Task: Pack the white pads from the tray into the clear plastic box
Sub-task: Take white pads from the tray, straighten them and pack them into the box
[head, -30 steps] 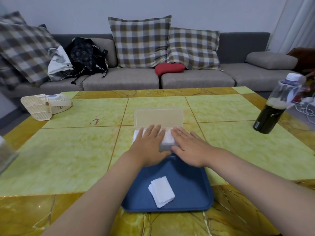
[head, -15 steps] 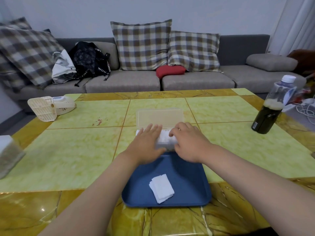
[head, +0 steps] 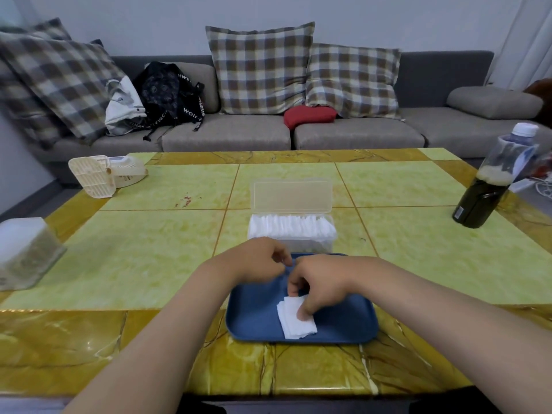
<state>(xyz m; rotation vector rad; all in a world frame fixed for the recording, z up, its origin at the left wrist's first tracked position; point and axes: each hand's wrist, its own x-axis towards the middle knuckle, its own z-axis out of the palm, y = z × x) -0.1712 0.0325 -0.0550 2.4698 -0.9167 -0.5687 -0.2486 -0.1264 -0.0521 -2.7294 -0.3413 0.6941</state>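
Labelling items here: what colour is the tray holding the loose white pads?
Plain dark blue; the rectangular plastic tray shows best in the head view.

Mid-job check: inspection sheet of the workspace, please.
Surface: yellow-green tiled table, small red stain.
Job's things: blue tray holds one stack of white pads; clear plastic box behind it, lid open, holding packed pads.
Clutter: dark bottle right; white fan and a box left.
Hands: right hand curled onto the tray's pads, grip unclear; left hand loosely curled, holding nothing.
Cables: white cable at right edge.
Surroundings: grey sofa, plaid cushions, black bag.
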